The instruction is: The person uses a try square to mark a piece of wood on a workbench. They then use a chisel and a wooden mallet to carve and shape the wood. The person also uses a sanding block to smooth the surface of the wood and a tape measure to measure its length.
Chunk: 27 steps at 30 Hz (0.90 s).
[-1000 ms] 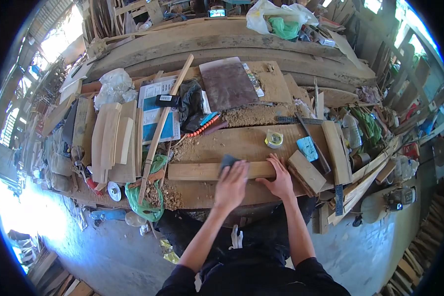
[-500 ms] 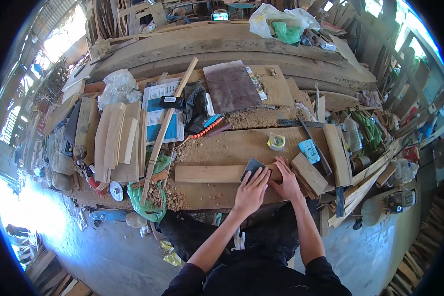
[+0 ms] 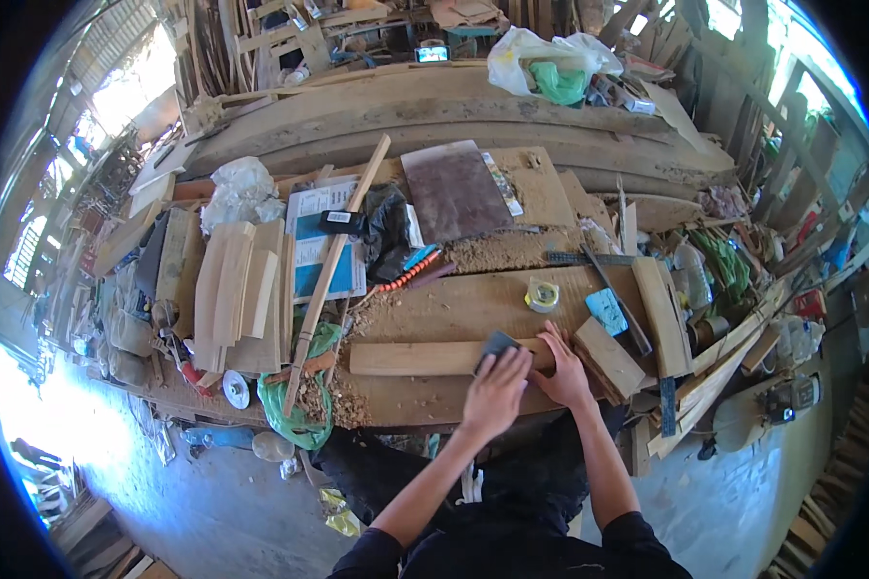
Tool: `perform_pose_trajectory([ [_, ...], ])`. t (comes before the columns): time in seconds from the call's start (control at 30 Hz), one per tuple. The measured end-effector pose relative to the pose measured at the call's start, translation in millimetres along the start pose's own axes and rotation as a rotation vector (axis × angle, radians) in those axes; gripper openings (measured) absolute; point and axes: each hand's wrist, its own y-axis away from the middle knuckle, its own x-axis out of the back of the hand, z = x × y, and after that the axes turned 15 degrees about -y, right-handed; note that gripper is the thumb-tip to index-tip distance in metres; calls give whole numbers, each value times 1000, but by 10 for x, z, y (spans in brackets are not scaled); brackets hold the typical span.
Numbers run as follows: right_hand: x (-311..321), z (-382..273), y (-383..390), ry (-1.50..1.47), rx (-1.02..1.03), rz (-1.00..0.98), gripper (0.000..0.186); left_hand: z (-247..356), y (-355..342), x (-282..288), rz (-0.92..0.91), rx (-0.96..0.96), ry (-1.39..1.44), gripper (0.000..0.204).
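A short, smooth wooden board (image 3: 410, 358) lies lengthwise across the workbench in front of me. My left hand (image 3: 497, 388) presses a dark grey piece of sandpaper (image 3: 495, 349) onto its top, toward the right part; the fingers cover much of the sheet. At the board's right end, my right hand (image 3: 564, 374) grips it, with thumb and fingers apart around the wood. The two hands are close together but do not overlap. Just right of my right hand rests a thick wooden block (image 3: 608, 357).
A tape roll (image 3: 542, 295) and a light blue block (image 3: 605, 312) lie beyond the board. Wooden slats (image 3: 227, 294) stand at the left, near a green plastic bag (image 3: 299, 410) with shavings. A long thin stick (image 3: 338, 265) crosses the bench. Brown sandpaper sheet (image 3: 457, 191) lies farther back.
The whole view has shifted, so the bench appears slightly lower. My left hand has moved slightly left along the board, with less of the sandpaper showing. My right hand stays at the board's end.
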Motion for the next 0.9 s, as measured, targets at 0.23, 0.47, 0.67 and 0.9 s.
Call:
perform_pose_trajectory([
  [0.23,7,-30,77,47,-3,7,80,-818,559,342,-6,259,-112,51],
  [0.47,-1,-69,11,51,-24,-7,78,-421,196,159,-29,155,-52,51],
  [0.67,29,11,-5,46,5,-6,77,-43,-23,-28,-12,17,51,50],
  [0.9,31,-69,22,5,-22,32,78,-1159,574,393,28,372,-187,53],
])
